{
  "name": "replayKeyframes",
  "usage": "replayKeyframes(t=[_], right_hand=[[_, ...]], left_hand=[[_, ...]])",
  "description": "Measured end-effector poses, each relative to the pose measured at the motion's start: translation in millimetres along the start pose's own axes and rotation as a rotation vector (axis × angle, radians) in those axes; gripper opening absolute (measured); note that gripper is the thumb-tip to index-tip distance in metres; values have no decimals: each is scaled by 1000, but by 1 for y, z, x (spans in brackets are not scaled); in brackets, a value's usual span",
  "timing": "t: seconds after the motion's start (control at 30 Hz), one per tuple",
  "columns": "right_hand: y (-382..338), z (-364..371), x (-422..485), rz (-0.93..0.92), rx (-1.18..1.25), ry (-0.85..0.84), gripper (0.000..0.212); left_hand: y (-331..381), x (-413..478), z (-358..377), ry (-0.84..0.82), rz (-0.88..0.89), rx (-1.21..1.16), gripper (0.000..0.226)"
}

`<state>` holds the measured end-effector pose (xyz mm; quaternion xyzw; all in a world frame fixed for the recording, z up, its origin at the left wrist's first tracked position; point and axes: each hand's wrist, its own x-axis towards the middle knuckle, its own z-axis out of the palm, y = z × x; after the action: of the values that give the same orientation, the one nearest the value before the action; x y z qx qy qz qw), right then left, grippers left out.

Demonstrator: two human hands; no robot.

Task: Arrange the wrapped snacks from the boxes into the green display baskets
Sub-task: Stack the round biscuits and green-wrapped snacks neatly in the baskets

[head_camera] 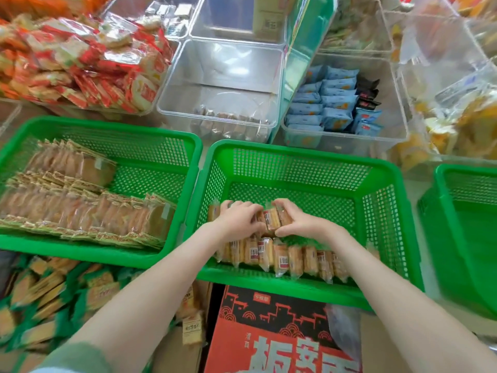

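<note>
Both hands are closed on one bunch of wrapped snacks (pixel 272 218): the left hand (pixel 238 219) is curled over its left end and the right hand (pixel 300 223) is wrapped round its right end, so the packs are squeezed together on edge between them. The bunch is held low inside the middle green basket (pixel 295 150), just behind the front row (pixel 285 258) stood along the near wall; whether it touches the floor cannot be told. One pack is seen just left of the left hand, towards the basket's left wall. Step is judged as a second row being started from the left. The bunch should be set down on edge, parallel to the front row, and butted against the left-hand packs so no gap is left. Squeeze should be kept light, since the contents look brittle. The free right end is the likely failure point: nothing backs it, so toppling is expected on release. Left hand should be released first, with the right used as a bookend until the next bunch is brought from the red box (pixel 269 335). The left basket (pixel 107 122), packed in tight rows, can be taken as the pattern.
</note>
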<state>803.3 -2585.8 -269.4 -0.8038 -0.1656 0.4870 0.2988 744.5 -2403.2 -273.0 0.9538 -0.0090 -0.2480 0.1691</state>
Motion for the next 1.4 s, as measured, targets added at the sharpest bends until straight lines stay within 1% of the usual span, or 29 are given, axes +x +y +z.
replayKeyframes(t=[0.07,0.13,0.17,0.27,0.4,0.5,0.57,0.67,0.73,0.83,0.93,1.03,1.1,1.17,1.2,1.23,1.27,1.33,1.37,1.4], right_hand=[[1,-7,-3,22,170,-39,64],[4,-10,-7,22,235,-35,46],[5,-9,-9,15,246,-37,42],[6,-3,-13,24,185,-34,43],[-2,5,-11,74,-32,-1,52],[-11,11,-12,86,-168,140,62],[-18,18,-15,74,-185,268,64],[-35,36,-22,14,-207,439,61],[-47,53,-27,-29,-263,521,59],[-68,83,-40,-132,-335,643,54],[-92,119,-54,-280,-367,806,46],[-108,168,-58,-475,-431,966,40],[-113,207,-55,-560,-460,989,41],[-112,248,-48,-608,-491,956,39],[-107,268,-42,-602,-513,913,38],[-102,287,-34,-557,-517,854,38],[-97,305,-25,-469,-490,775,38],[-85,331,-5,-208,-412,649,39],[-78,342,5,-62,-392,588,42],[-73,349,14,43,-401,557,46]], left_hand=[[-1,1,-1,-35,-2,-30,48],[0,1,-2,-58,2,-44,46],[0,2,-3,-66,8,-38,45],[1,4,-2,-74,16,-5,41],[6,3,2,-29,27,69,43],[9,-5,4,73,46,68,47],[6,-13,4,92,78,48,47],[-4,-25,-2,38,146,18,49],[-11,-35,-6,60,190,-1,49],[-26,-60,-11,177,300,-88,42],[-52,-96,-11,293,427,-187,34],[-86,-135,-8,436,464,-250,37],[-112,-159,-2,498,481,-241,32],[-140,-179,10,554,494,-199,27],[-154,-188,17,576,505,-182,25],[-167,-195,25,596,524,-159,24],[-180,-203,34,606,548,-127,24],[-201,-213,53,557,591,-41,27],[-211,-216,64,503,602,-2,30],[-219,-219,75,446,598,30,33]])
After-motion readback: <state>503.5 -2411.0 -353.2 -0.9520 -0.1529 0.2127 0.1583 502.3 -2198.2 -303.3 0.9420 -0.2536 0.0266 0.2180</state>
